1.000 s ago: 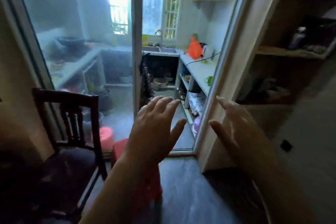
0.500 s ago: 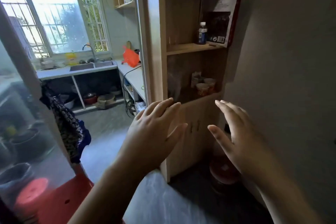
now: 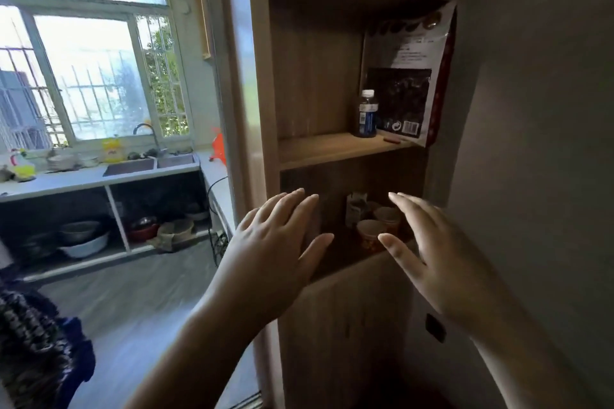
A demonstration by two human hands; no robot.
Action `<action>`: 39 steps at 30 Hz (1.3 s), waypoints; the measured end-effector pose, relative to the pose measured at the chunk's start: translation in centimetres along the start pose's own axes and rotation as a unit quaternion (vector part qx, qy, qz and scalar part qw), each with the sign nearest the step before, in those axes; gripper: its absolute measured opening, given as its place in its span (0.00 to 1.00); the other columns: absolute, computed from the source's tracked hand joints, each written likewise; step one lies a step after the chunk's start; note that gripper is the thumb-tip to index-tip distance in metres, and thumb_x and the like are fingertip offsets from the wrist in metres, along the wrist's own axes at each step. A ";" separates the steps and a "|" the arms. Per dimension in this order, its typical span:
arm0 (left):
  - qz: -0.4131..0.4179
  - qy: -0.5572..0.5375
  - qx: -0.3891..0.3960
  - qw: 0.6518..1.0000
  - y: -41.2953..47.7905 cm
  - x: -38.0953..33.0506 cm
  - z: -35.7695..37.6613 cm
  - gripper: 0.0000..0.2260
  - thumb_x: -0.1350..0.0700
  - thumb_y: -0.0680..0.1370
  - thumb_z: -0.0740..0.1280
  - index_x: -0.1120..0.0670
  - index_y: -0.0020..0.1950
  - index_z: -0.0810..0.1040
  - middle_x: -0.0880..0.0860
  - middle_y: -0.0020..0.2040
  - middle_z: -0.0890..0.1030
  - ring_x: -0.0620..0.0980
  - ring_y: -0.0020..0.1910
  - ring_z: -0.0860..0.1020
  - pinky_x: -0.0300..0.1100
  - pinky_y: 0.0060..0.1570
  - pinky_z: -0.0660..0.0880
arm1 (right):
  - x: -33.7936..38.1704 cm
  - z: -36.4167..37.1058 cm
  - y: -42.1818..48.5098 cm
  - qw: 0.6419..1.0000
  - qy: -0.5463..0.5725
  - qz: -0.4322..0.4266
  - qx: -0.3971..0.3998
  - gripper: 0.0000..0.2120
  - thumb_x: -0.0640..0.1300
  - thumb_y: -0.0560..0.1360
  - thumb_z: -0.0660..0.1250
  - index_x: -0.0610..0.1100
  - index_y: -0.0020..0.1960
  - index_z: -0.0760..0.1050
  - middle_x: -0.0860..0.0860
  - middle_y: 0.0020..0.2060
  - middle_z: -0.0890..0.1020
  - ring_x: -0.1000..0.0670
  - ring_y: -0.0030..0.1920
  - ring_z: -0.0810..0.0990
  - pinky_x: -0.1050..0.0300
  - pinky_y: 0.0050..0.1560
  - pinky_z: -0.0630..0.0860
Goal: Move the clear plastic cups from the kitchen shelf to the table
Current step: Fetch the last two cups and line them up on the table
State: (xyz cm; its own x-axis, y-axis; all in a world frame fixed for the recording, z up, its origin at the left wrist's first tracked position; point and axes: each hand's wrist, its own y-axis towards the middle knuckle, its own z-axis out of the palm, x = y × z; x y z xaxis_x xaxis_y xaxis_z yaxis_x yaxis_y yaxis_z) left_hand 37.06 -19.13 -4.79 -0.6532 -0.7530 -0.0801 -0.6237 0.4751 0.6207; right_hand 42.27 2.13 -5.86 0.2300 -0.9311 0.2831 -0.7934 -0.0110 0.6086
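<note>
A tall wooden kitchen shelf [image 3: 332, 149] stands right in front of me. In its dim lower compartment sit two cups with red-patterned bases [image 3: 370, 231], one behind the other, next to a small carton [image 3: 355, 209]; whether they are clear plastic I cannot tell. My left hand [image 3: 275, 242] is raised before the left side of that compartment, fingers spread, holding nothing. My right hand [image 3: 432, 249] hovers at the right side, fingers apart and empty, its thumb just in front of the near cup.
The middle shelf carries a small bottle with a blue label [image 3: 367, 114] and a large printed bag [image 3: 408, 83]. To the left lies the kitchen with a sink counter [image 3: 99, 173], a barred window and pots under the counter. A grey wall [image 3: 531, 109] rises on the right.
The view has swung right from the kitchen doorway and chair onto the wooden shelf and come closer to it. Both hands stay raised, open and empty, now level with the lower compartment.
</note>
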 end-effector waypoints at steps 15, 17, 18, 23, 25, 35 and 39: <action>-0.055 0.066 -0.072 0.994 19.1 3.4 11.3 0.24 0.40 0.76 0.54 0.51 0.67 0.68 0.48 0.64 0.74 0.46 0.64 0.69 0.37 0.61 0.58 | -16.6 7.9 22.4 0.988 0.082 -0.110 0.064 0.35 0.68 0.68 0.50 0.54 0.71 0.58 0.55 0.70 0.66 0.58 0.68 0.62 0.60 0.64 0.61; -0.072 0.079 -0.068 0.992 22.0 4.1 12.4 0.25 0.41 0.76 0.56 0.52 0.69 0.66 0.50 0.66 0.73 0.47 0.65 0.68 0.37 0.63 0.58 | -18.2 9.1 26.1 0.982 0.086 -0.148 0.074 0.34 0.68 0.69 0.50 0.54 0.71 0.59 0.54 0.69 0.66 0.57 0.67 0.62 0.62 0.62 0.60; -0.079 0.099 -0.053 0.991 23.5 4.5 13.1 0.26 0.41 0.77 0.55 0.54 0.70 0.64 0.51 0.68 0.71 0.48 0.67 0.66 0.38 0.65 0.57 | -19.0 9.7 27.9 0.979 0.083 -0.166 0.082 0.34 0.68 0.69 0.50 0.54 0.71 0.58 0.54 0.70 0.66 0.57 0.67 0.62 0.62 0.62 0.60; -0.152 0.134 0.011 0.979 29.8 7.3 17.2 0.30 0.42 0.78 0.56 0.52 0.75 0.51 0.51 0.76 0.57 0.48 0.74 0.53 0.41 0.69 0.50 | -21.9 13.9 36.6 0.966 0.073 -0.203 0.141 0.31 0.64 0.73 0.55 0.52 0.72 0.56 0.52 0.72 0.63 0.53 0.69 0.62 0.58 0.63 0.61; -0.188 0.141 0.062 0.970 31.9 8.3 18.5 0.33 0.40 0.77 0.54 0.51 0.75 0.45 0.51 0.77 0.49 0.48 0.75 0.46 0.43 0.69 0.46 | -22.5 15.7 39.7 0.963 0.059 -0.214 0.151 0.32 0.62 0.74 0.58 0.51 0.73 0.54 0.51 0.73 0.62 0.52 0.70 0.61 0.58 0.64 0.61; -0.275 0.162 0.160 0.934 39.5 13.6 22.0 0.33 0.42 0.78 0.54 0.56 0.75 0.45 0.56 0.77 0.48 0.53 0.75 0.46 0.46 0.71 0.46 | -22.8 22.0 49.9 0.956 0.018 -0.202 0.212 0.31 0.55 0.75 0.62 0.44 0.72 0.57 0.45 0.72 0.63 0.44 0.69 0.63 0.50 0.66 0.64; -0.276 0.168 0.185 0.928 40.0 14.9 23.1 0.32 0.43 0.79 0.53 0.56 0.76 0.44 0.56 0.77 0.47 0.54 0.75 0.45 0.45 0.70 0.43 | -22.8 23.0 50.9 0.958 0.002 -0.231 0.173 0.22 0.51 0.75 0.61 0.43 0.66 0.67 0.44 0.63 0.72 0.44 0.60 0.71 0.50 0.58 0.72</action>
State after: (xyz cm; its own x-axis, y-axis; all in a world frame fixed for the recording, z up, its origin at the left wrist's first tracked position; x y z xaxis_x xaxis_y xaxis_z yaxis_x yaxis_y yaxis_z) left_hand -7.53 -0.81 0.89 -0.0585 -0.9981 -0.0198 -0.9687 0.0520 0.2427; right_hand -16.33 14.39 1.65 0.6028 -0.7965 0.0470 -0.7459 -0.5417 0.3876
